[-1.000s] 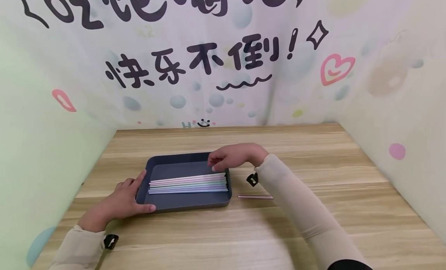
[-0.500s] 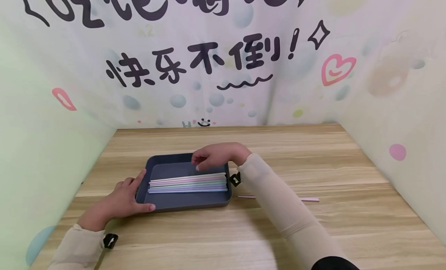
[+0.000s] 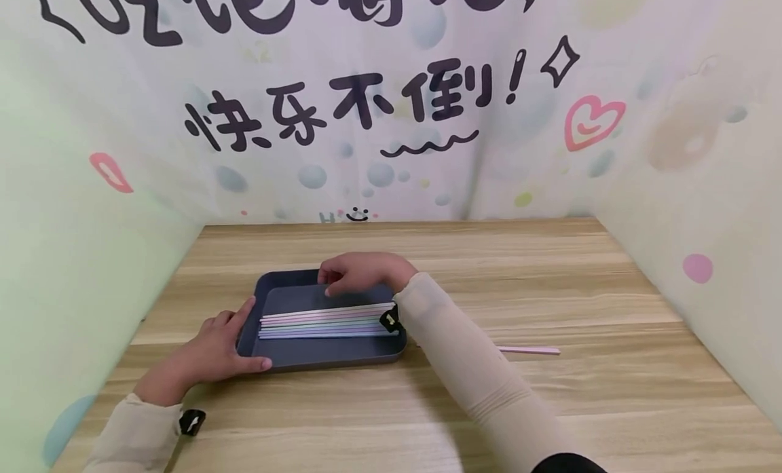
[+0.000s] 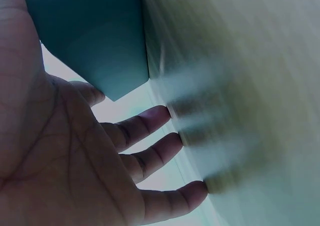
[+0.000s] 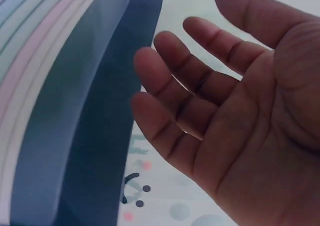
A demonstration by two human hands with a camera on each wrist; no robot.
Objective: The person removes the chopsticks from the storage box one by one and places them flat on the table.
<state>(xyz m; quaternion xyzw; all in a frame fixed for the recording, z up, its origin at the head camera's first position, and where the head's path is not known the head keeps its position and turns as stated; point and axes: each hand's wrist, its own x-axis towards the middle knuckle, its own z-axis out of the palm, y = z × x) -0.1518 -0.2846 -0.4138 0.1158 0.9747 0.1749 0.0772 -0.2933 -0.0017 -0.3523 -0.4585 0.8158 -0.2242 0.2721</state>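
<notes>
A dark blue-grey tray holds several slim pastel chopsticks, laid side by side lengthwise. My left hand rests against the tray's left end, its thumb over the front rim and its fingers spread along the side. In the left wrist view those fingertips touch the table beside the tray's outer wall. My right hand hovers over the back part of the tray, behind the chopsticks. Its fingers are loosely bent with nothing between them in the right wrist view.
A pink chopstick lies on the wooden table right of the tray, partly hidden by my right forearm. A printed cloth wall rises behind the table, with pale side walls left and right.
My right hand has moved left from the tray's right end to above its back middle. More of the pink chopstick's right end shows now. The left hand and tray stay put.
</notes>
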